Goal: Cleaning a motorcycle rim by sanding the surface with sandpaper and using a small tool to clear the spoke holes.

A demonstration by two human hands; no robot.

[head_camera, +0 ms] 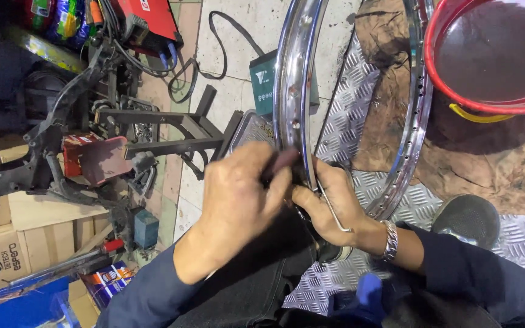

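Chrome wheel rim (291,91) held on edge over the lap, near section buried between both hands, far section rising past the top of the view; right-hand arc (419,103) passing over a brown cloth (390,127) and close beside a red basin (457,100) of dark liquid. Left hand (238,194) closed, fingers (274,182) wrapped round a dark handle-like piece (282,163) pressed to the rim's near edge (tip hidden behind the fingers, so kind of tool not determinable). Right hand (329,203) closed too, fingers pinched against the same near section of the rim, with a thin bent metal rod (335,215) lying across the hand toward the wrist and its metal bracelet (389,240). Step in hand, by judgement: fine work at one spot on the rim's inner edge, both hands meeting there. Next move, by judgement, calling for a steady rim, a firm pinch from the right and small controlled pressure from the left, not force. Orientation: ring standing nearly upright, seen almost edge-on at the left, plane running away from the body toward the top of the view, leaning slightly right; no pointed end, longest visible extent from the hands upward. Surroundings: diamond-plate floor (360,91), green box (264,82), dark metal stand (171,130), cardboard boxes (7,249), black shoe (466,218).
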